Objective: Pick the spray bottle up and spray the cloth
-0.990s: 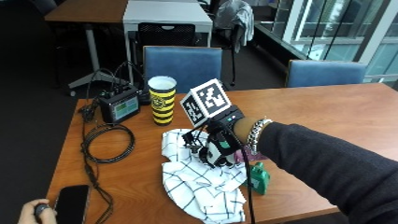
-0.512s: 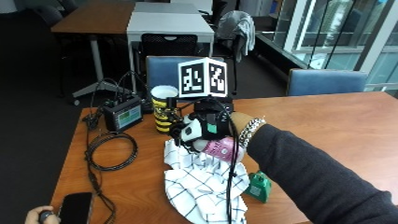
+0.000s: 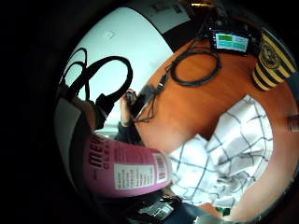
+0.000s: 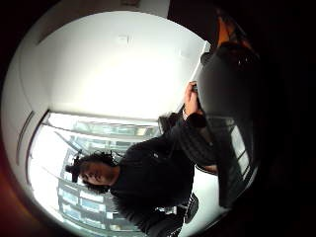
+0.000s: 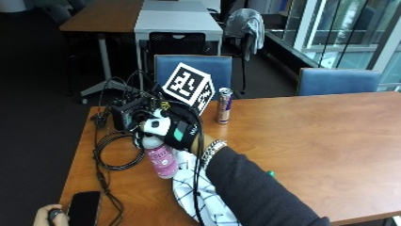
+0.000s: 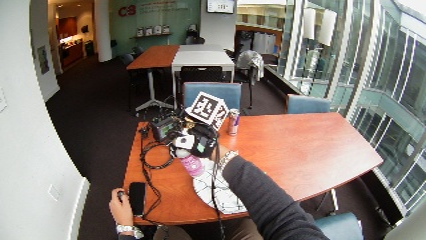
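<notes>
Outside view: gloved right hand [image 5: 168,132] grips pink spray bottle [image 5: 163,161] above checked cloth [image 5: 199,197], fingers curled round it. Little-finger palm cam alone shows bottle label and striped cup [image 3: 272,60] beside cloth.

On the worktop [image 5: 325,136] the cloth [image 5: 200,202] lies at the near edge. The spray bottle [image 5: 162,160] hangs in the right hand [image 5: 172,129] just above the cloth's far left corner. A can [image 5: 223,105] stands behind, a phone [image 5: 83,208] lies left.

pink spray bottle [image 5: 162,161] upright above checked cloth [image 5: 199,197].
</notes>
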Available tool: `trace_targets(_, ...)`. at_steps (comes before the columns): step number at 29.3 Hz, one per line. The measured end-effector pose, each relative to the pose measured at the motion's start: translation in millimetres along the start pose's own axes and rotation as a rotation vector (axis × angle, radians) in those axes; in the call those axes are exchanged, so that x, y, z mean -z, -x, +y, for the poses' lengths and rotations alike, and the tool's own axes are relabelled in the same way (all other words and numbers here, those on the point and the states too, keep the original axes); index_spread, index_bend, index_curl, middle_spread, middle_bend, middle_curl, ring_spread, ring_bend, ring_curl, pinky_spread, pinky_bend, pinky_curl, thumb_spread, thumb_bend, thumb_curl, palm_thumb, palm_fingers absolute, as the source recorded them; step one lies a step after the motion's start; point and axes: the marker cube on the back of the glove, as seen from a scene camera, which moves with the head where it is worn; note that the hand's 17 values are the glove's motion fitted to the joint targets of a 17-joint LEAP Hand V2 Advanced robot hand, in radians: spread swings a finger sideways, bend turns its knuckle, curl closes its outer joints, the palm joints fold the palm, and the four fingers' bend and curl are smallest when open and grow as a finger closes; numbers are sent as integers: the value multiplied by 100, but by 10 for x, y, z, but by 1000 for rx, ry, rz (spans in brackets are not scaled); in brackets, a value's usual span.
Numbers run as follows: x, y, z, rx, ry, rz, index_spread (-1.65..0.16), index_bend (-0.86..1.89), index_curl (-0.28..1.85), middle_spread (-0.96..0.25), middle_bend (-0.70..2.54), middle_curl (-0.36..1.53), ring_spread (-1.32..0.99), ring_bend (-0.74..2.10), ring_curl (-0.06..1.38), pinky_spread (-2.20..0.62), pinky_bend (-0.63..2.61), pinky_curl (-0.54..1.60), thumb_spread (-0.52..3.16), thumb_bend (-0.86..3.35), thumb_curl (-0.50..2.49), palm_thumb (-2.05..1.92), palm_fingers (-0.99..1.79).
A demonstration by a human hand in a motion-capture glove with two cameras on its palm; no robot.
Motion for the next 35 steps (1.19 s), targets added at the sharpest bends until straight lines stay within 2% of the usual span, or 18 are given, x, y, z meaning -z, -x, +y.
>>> trace_targets(10,-320,-226,-211,20,-164,-146,-29,23,68,-20,51,57,-17,58,46,-17,37,37,81,-1,82,89,120)
trace_targets(18,-422,-479,-176,13,-267,-155,-29,20,68,-22,50,58,-19,57,46,-15,35,37,85,-1,81,89,121)
trace_targets(27,-475,-532,-130,-13,-188,-144,-30,24,69,-24,52,60,-22,50,45,-9,20,34,98,-1,80,88,108)
trace_targets(35,-466,-550,-166,-52,-116,-161,-31,34,70,-24,45,59,-22,42,44,2,12,30,94,-3,78,87,106)
